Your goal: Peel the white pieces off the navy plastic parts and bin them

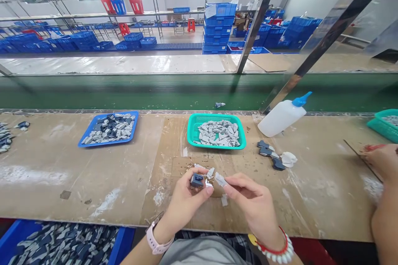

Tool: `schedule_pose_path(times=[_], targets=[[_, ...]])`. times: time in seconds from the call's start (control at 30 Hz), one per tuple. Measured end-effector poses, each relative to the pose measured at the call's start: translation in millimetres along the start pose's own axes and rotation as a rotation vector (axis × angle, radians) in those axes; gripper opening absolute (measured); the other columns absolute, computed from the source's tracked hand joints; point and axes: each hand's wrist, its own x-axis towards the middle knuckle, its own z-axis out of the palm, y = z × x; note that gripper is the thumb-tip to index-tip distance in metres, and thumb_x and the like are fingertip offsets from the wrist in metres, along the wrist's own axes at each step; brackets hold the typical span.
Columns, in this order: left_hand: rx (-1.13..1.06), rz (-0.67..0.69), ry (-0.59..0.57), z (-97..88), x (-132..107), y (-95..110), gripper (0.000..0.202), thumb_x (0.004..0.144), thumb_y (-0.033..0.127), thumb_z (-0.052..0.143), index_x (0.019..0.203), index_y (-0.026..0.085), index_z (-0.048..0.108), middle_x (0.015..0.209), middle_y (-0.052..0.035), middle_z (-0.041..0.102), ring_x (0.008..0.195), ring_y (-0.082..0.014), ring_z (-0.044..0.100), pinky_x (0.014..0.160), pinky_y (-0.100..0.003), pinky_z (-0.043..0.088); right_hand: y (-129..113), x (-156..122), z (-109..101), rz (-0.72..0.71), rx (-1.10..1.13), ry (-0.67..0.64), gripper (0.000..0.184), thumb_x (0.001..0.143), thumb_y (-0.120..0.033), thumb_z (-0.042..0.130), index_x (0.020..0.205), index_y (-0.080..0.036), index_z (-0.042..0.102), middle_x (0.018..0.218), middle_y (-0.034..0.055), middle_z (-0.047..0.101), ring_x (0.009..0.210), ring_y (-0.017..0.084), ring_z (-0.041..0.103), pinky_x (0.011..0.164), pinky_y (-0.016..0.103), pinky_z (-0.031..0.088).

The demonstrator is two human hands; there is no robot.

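Note:
My left hand [186,198] is closed on a small dark blue-grey part [197,180] with a pale grey piece at its top. Close beside it, my right hand [251,203] pinches a pale grey flat piece [220,179] between thumb and forefinger. Both hands hover above a brown cardboard pad [182,165] on the workbench. Just beyond stands a teal basket [190,132] of pale grey pieces. A blue tray [87,136] of mixed dark and grey parts lies further left.
A white glue bottle [280,118] with a blue nozzle lies right of the basket, with a few dark parts [269,153] near it. Another person's arm [385,198] rests at the right edge. A green conveyor belt [124,91] runs behind. A blue bin [62,244] sits below left.

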Motion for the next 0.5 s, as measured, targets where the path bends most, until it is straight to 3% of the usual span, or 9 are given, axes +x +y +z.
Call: schedule_pose_path(times=[0.1, 0.23, 0.37, 0.5], targets=[[0.061, 0.064, -0.031, 7.5, -5.8, 1.3, 0.029, 0.076, 0.034, 0.07, 0.095, 0.02, 0.054, 0.084, -0.0011, 0.055, 0.076, -0.0148, 0.051, 0.069, -0.025, 0.041, -4.3, -3.5, -0.6, -0.183, -0.145, -0.041, 0.015, 0.076, -0.018, 0.07, 0.087, -0.028, 0.075, 0.079, 0.0048, 0.07, 0.071, 0.018, 0.065, 0.054, 0.027, 0.054], [0.106, 0.169, -0.113, 8.4, -13.2, 3.3, 0.032, 0.081, 0.041, 0.061, 0.104, 0.021, 0.053, 0.093, -0.0033, 0.056, 0.083, -0.0178, 0.05, 0.075, -0.028, 0.04, -7.4, -5.4, -1.6, -0.306, -0.219, -0.164, 0.028, 0.08, -0.012, 0.066, 0.097, -0.033, 0.072, 0.084, 0.0044, 0.07, 0.073, 0.018, 0.067, 0.058, 0.028, 0.057], [0.183, 0.209, -0.071, 10.2, -17.0, 7.6, 0.035, 0.081, 0.046, 0.06, 0.104, 0.021, 0.054, 0.094, -0.0031, 0.057, 0.084, -0.0186, 0.052, 0.077, -0.029, 0.04, -12.1, -7.8, -0.3, -0.375, -0.283, -0.199, 0.025, 0.08, -0.008, 0.065, 0.096, -0.027, 0.071, 0.085, 0.0028, 0.069, 0.075, 0.014, 0.066, 0.063, 0.024, 0.058], [0.293, 0.196, 0.023, 19.1, -18.0, 8.7, 0.021, 0.09, 0.04, 0.049, 0.091, 0.02, 0.056, 0.087, -0.0019, 0.059, 0.08, -0.0166, 0.054, 0.074, -0.026, 0.04, -12.1, -14.2, 4.2, -0.499, -0.419, -0.24, 0.021, 0.083, -0.002, 0.058, 0.09, -0.019, 0.069, 0.085, 0.0054, 0.066, 0.074, 0.012, 0.063, 0.062, 0.02, 0.054]])
